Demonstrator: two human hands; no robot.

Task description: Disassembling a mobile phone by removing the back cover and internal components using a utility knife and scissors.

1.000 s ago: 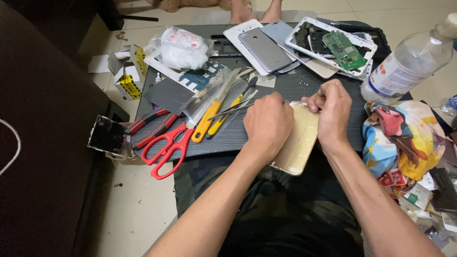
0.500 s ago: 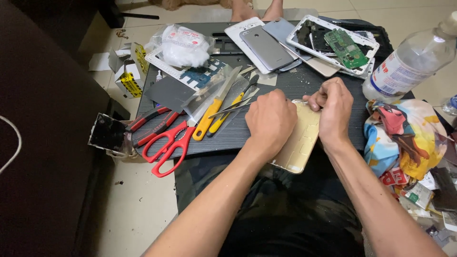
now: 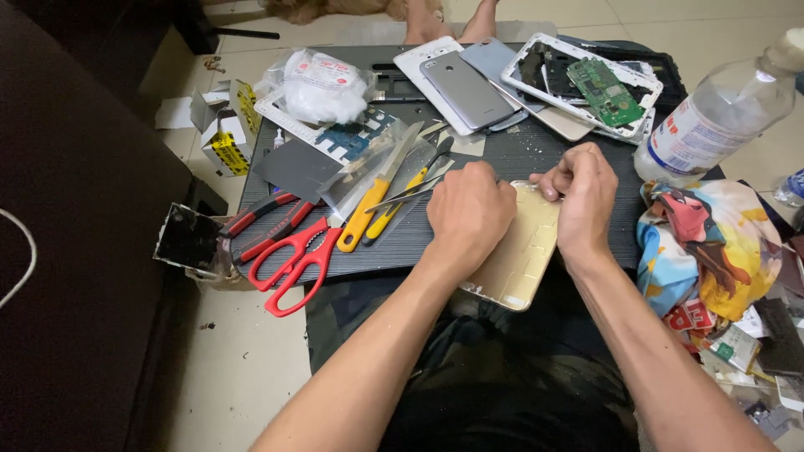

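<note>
Both hands work on a gold phone back cover (image 3: 521, 259) that lies across the near edge of a dark ribbed work board (image 3: 502, 155), its lower end overhanging the lap. Left hand (image 3: 469, 219) lies knuckles-up, fingers curled down over the cover's left side, apparently pinning it flat. Right hand (image 3: 586, 194) is closed into a loose fist at the cover's top right corner, thumb and forefinger pinched together; whether a small tool or part sits in that pinch cannot be told.

Just left of the left hand: yellow-handled blades (image 3: 368, 219) and metal tweezers (image 3: 402, 194), handles towards the person, probably for quick pickup. Farther left, red scissors (image 3: 295, 266) and red-handled pliers (image 3: 261, 219) hang over the board edge. Right of the right hand, a crumpled colourful cloth (image 3: 712, 251).

Beyond the hands: grey phone (image 3: 466, 88) on a white frame, an opened white phone shell with a green circuit board (image 3: 605, 90), a clear plastic bottle (image 3: 712, 117) lying tilted far right, and a white wad in a plastic bag (image 3: 322, 88) far left.
</note>
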